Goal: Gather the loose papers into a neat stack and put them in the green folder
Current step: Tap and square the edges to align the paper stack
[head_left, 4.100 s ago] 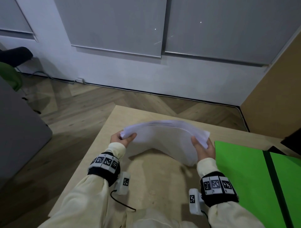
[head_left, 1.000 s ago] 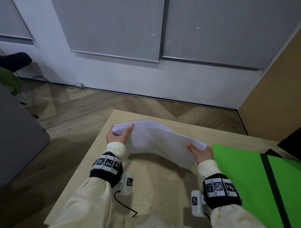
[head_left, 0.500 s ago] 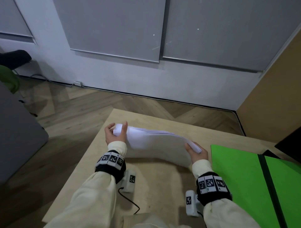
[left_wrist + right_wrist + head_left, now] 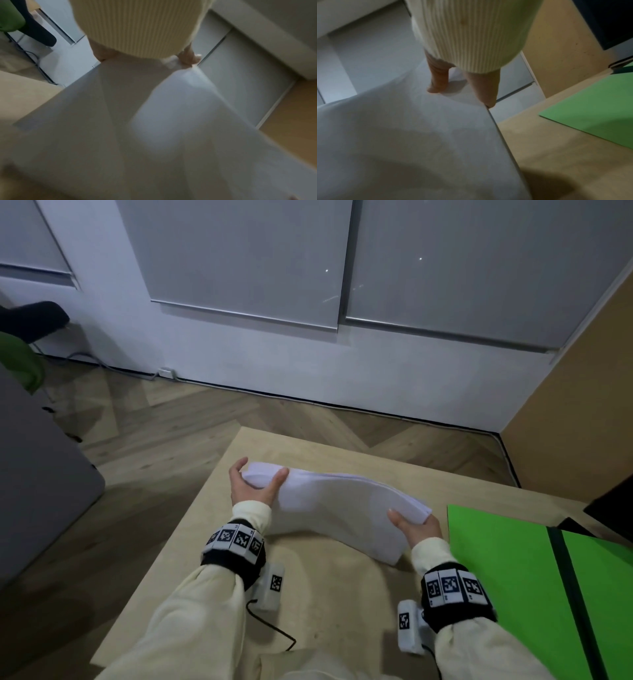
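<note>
pale wood table (image 4: 318, 604) stands on herringbone floor (image 4: 164, 422) before a white wall (image 4: 274, 364). green folder (image 4: 507, 577) lies open at the table's right edge. paper stack (image 4: 342, 508), bowed, is held near the far left corner: left hand (image 4: 253, 487) grip pinches one end, right hand (image 4: 416, 525) grip pinches the other.

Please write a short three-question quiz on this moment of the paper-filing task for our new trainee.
1. True or false: the paper stack already lies inside the green folder.
2. Which holds the stack's end nearer the folder? A) left hand B) right hand C) neither
3. Fill in: the stack is not flat; it ____ between the two hands.

Key: 1. False; the folder lies open on the table, with no papers in what shows of it. 2. B. 3. bends (arches upward).
</note>
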